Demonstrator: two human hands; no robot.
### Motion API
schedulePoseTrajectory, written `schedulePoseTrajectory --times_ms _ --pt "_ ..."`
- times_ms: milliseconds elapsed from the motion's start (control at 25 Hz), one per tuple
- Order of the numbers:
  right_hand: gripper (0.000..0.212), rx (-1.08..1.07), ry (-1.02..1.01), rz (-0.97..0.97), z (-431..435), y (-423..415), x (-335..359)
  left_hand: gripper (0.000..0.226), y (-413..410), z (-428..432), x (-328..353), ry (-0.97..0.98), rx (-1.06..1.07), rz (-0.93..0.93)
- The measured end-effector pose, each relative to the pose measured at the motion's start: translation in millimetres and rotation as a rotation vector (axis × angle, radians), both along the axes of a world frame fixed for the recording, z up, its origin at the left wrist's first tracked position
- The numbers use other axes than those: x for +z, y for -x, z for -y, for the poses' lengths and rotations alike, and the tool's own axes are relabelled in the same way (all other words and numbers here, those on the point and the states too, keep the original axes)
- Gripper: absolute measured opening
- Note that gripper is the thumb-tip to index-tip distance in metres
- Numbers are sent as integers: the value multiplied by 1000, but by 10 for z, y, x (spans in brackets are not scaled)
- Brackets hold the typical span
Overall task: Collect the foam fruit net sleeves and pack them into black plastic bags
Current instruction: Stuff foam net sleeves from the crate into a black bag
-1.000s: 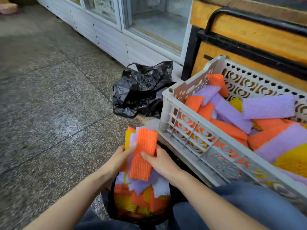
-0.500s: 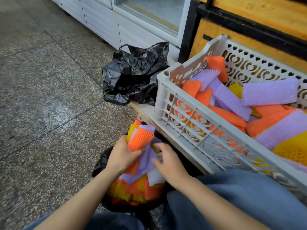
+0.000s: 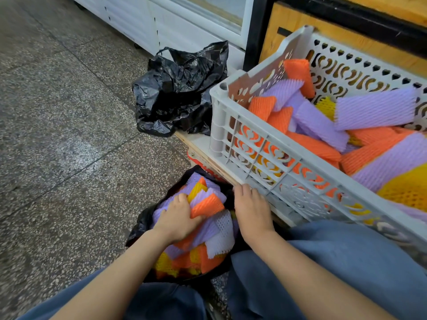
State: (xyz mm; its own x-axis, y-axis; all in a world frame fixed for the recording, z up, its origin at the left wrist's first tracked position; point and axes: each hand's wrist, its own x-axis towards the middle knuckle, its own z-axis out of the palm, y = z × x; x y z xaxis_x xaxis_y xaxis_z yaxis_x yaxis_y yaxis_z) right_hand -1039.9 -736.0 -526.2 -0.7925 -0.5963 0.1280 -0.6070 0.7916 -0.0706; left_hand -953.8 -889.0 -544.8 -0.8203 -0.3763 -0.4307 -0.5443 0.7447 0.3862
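Left hand (image 3: 178,218) grips sleeves (image 3: 208,204) in bag (image 3: 141,225), bottom centre. Right hand (image 3: 251,209) flat, fingers straight, holding nothing, beside crate (image 3: 254,144) of more sleeves, right. Spare bags (image 3: 178,93) upper centre.

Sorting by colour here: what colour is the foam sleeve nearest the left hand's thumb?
Orange: the foam sleeve by the left hand, clearest in the head view.

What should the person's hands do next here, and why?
Probably the right hand should reach into the white crate for more foam sleeves: it is empty beside the crate, which holds many, while the left hand grips the bundle in the open black bag.
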Motion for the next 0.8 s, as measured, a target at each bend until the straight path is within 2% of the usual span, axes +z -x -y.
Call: schedulePoseTrajectory --times_ms 80,160,240,320,400,440,480,560,720,800 --pt "24 9 19 157 -46 -51 42 58 -78 71 26 18 38 -59" --pt "14 -46 148 491 -45 -87 85 58 -143 135 44 16 122 -182" --pt "17 -109 358 651 5 -100 144 63 -177 143 76 -49 204 -360" --pt "19 -221 538 783 61 -89 245 74 -176 67 155 -223 217 -470" --pt "28 -403 742 1078 74 -51 346 85 -129 -58 189 -365 180 -506" --pt "31 -505 818 1212 66 -29 390 87 -94 -103 165 -371 148 -506" --pt "31 -589 850 1280 40 11 407 87 -57 -130 117 -330 106 -503" --pt "30 -627 784 1252 3 61 424 78 10 -148 -11 -178 0 -445" --pt "31 -497 685 1191 22 62 508 59 78 -185 -160 276 -269 -40" --pt "29 -468 644 1213 42 66 543 58 114 -235 -188 376 -383 25"
